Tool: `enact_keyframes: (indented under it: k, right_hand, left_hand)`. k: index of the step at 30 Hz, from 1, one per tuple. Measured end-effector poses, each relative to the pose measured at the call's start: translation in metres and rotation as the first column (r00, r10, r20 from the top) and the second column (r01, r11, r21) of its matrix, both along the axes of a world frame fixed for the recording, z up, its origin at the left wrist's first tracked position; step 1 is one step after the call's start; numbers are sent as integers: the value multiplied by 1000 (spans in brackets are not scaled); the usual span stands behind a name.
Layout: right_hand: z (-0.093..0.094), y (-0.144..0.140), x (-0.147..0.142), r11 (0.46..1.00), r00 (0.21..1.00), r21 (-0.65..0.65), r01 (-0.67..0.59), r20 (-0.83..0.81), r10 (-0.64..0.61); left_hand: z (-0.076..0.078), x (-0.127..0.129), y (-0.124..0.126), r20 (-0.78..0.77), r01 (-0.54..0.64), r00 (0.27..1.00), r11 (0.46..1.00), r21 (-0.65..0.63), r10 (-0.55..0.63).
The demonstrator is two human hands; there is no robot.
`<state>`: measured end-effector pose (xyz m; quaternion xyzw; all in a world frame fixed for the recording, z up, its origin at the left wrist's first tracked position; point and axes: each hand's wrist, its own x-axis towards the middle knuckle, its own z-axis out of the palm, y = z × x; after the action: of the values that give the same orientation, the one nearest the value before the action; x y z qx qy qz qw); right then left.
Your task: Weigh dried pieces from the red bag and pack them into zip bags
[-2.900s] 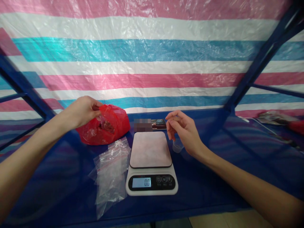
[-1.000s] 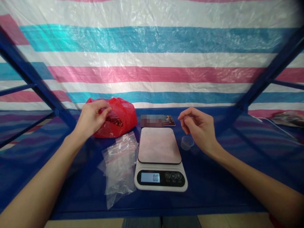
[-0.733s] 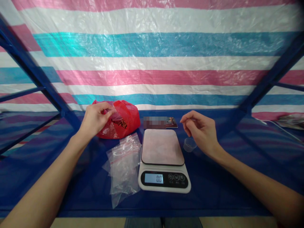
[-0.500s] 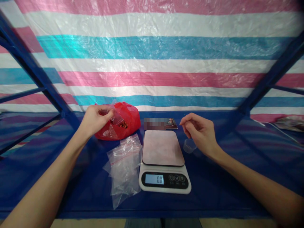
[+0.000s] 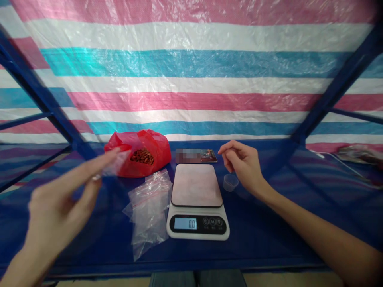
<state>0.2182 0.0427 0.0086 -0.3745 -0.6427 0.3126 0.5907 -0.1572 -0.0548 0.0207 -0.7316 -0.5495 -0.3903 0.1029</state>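
**Left Hand Works Clear Film Beside Open Red Bag**

At the blue table (image 5: 95, 243), the left hand (image 5: 50, 207), blurred, appears to pinch 1 piece of clear film (image 5: 117, 162) before 1 red plastic bag (image 5: 160, 151) of uncountable brown pieces (image 5: 143, 156) near the back edge. The right hand (image 5: 245, 163) curls loosely beside 1 clear cup (image 5: 230, 184); whether it grips anything cannot be told. Toward the front edge, 1 digital scale (image 5: 197, 185) reads 0.0 beside overlapping zip-lock bags (image 5: 151, 217), at least 2. Behind it lies 1 printed card (image 5: 208, 156). The step in hand looks like film handling; the next move calls for a light pinch.

The left hand (image 5: 55, 205) pinches clear plastic (image 5: 115, 164) near an open red bag (image 5: 161, 151).
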Motion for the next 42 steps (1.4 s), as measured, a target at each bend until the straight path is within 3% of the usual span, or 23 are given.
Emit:
enact_keyframes:
  k: [2,3,5,8,14,18,23,28,31,35,37,39,42]
  right_hand:
    - [0,2,1,1000,999,-10,6,-41,-6]
    - [0,4,2,1000,998,-14,7,-55,-8]
    - [-2,6,3,1000,997,-24,-2,-82,0]
    - [-5,9,4,998,990,-48,-29,-137,22]
    - [-7,12,5,997,980,-70,-44,-196,30]
    - [-6,10,4,993,979,-100,-64,-201,43]
    - [-7,11,3,984,968,-144,-102,-243,65]
    - [-9,13,3,984,970,-143,-106,-234,70]
    - [-9,14,4,986,972,-133,-100,-224,69]
    - [-7,14,5,991,976,-115,-73,-215,47]
    - [-5,15,6,993,975,-105,-48,-220,24]
    - [-3,16,6,995,975,-94,-15,-220,-6]
    - [-5,20,8,997,974,-58,51,-216,-62]
  left_hand:
    - [-21,8,-15,-195,265,934,948,-178,-298]
    - [-31,13,-18,-260,325,883,908,-263,-391]
    - [-48,21,-17,-332,324,829,871,-369,-449]
    - [-57,26,-11,-416,274,786,861,-428,-457]
    - [-45,36,-1,-399,258,810,872,-415,-429]
    - [-57,43,5,-400,249,804,861,-444,-439]
    - [-65,33,15,-439,230,770,843,-486,-463]
    - [-51,23,25,-406,302,746,811,-502,-529]
    - [-40,19,23,-318,344,776,789,-510,-544]
    - [-15,6,17,-229,337,797,727,-598,-559]
    - [7,4,19,-189,368,824,759,-537,-534]
    - [32,12,27,-124,374,881,833,-408,-457]
    - [59,45,47,58,322,946,946,-50,-319]
